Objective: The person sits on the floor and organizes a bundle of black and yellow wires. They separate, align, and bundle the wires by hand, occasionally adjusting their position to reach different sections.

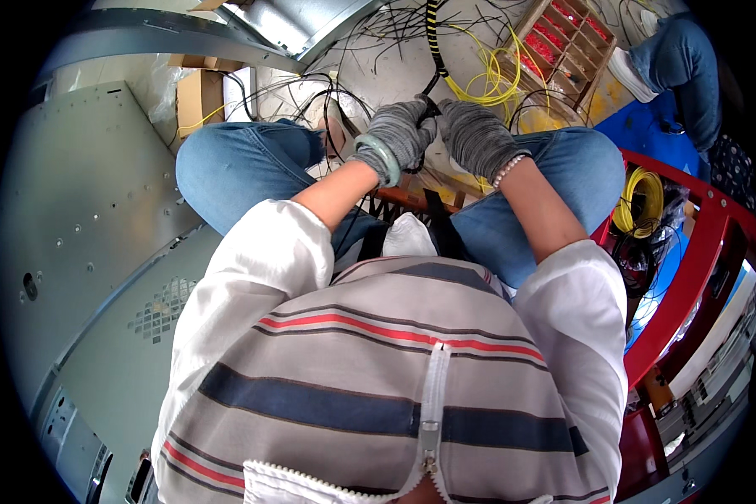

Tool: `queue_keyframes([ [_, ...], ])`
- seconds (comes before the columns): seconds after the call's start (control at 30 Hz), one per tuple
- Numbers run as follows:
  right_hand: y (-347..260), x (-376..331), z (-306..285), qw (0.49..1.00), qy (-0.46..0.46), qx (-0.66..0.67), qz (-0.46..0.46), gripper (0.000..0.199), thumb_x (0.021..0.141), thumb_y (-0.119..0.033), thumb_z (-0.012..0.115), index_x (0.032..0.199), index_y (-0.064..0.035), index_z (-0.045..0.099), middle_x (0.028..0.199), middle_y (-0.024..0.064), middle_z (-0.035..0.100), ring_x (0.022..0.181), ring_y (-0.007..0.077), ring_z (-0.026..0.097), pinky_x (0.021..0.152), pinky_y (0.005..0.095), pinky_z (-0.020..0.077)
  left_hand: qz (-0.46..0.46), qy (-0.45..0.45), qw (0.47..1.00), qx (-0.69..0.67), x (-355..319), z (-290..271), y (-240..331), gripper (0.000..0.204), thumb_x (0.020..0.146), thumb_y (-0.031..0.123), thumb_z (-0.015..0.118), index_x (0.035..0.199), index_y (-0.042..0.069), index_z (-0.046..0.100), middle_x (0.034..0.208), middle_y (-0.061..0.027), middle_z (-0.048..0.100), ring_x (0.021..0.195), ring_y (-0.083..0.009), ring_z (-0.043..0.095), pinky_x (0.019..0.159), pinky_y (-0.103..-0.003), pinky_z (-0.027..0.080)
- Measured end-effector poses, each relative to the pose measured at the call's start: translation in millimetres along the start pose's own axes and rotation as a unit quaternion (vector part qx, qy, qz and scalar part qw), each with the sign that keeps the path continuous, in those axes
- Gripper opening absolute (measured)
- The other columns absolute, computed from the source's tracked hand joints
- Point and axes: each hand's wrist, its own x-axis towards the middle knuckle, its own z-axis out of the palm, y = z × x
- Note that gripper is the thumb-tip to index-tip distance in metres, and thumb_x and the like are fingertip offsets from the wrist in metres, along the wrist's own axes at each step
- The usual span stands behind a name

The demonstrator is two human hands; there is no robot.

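My left hand (395, 133), in a grey knitted glove, is closed around a black cable bundle (432, 84) in front of my knees. Close against it, my right hand (477, 139), gloved the same way, has its fingers bent in toward the bundle; its fingertips are partly hidden. Above the hands the bundle runs away from me inside a black-and-yellow striped wrap (432, 32). Loose yellow wires (489, 88) branch off beside my right hand. Thin black wires (311, 84) spread over the floor on the left.
A wooden compartment box (563, 42) with small red parts lies at the far right, near another person's leg (676, 71). A red metal frame (701, 260) with a yellow wire coil (640, 202) stands at my right. Large grey metal panels (92, 202) and a cardboard box (200, 102) are at left.
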Motion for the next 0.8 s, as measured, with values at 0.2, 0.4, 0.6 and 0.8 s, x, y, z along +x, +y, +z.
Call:
queue_keyframes([
  [0.2, -10.5, -1.0, -10.0, 0.994, 0.064, 0.078, 0.049, 0.02, 0.079, -0.019, 0.048, 0.08, -0.0001, 0.054, 0.07, 0.0196, 0.055, 0.067, 0.0336, 0.054, 0.062, 0.0378, 0.0444, -0.029, -0.011, 0.999, -0.008, 4.4, -0.1, 3.1, 0.028, 0.079, 0.027, 0.053, 0.093, 0.003, 0.057, 0.075, -0.0129, 0.061, 0.066, -0.0228, 0.058, 0.064, -0.031, 0.044],
  [0.4, -16.2, -1.2, -19.0, 0.988, 0.038, 0.126, 0.082, 0.02, 0.078, -0.021, 0.049, 0.083, -0.0024, 0.057, 0.07, 0.0182, 0.056, 0.067, 0.0314, 0.055, 0.062, 0.0356, 0.0446, -0.033, -0.207, 0.959, -0.189, 14.0, -45.6, -27.7, 0.024, 0.078, 0.012, 0.051, 0.101, 0.007, 0.057, 0.08, -0.0046, 0.062, 0.066, -0.0112, 0.056, 0.063, -0.023, 0.045],
  [0.6, 2.1, 0.2, -4.6, 0.97, 0.042, 0.218, 0.1, 0.027, 0.077, -0.026, 0.049, 0.085, -0.0031, 0.06, 0.077, 0.0157, 0.059, 0.071, 0.0293, 0.057, 0.067, 0.0348, 0.0447, 0.07, -0.08, 0.989, 0.107, 18.3, -39.2, -7.8, 0.02, 0.077, 0.022, 0.055, 0.093, 0.01, 0.059, 0.08, -0.0121, 0.06, 0.07, -0.0263, 0.058, 0.063, -0.032, 0.046],
  [0.8, -0.9, 3.5, -3.4, 0.947, -0.005, 0.256, 0.193, 0.028, 0.077, -0.027, 0.051, 0.087, -0.0027, 0.06, 0.079, 0.0139, 0.061, 0.076, 0.0263, 0.058, 0.069, 0.0325, 0.0442, -0.029, -0.117, 0.989, -0.091, 26.8, -25.6, -33.5, 0.026, 0.077, 0.029, 0.058, 0.087, 0.005, 0.061, 0.072, -0.0035, 0.061, 0.064, -0.0113, 0.055, 0.061, -0.024, 0.045],
])
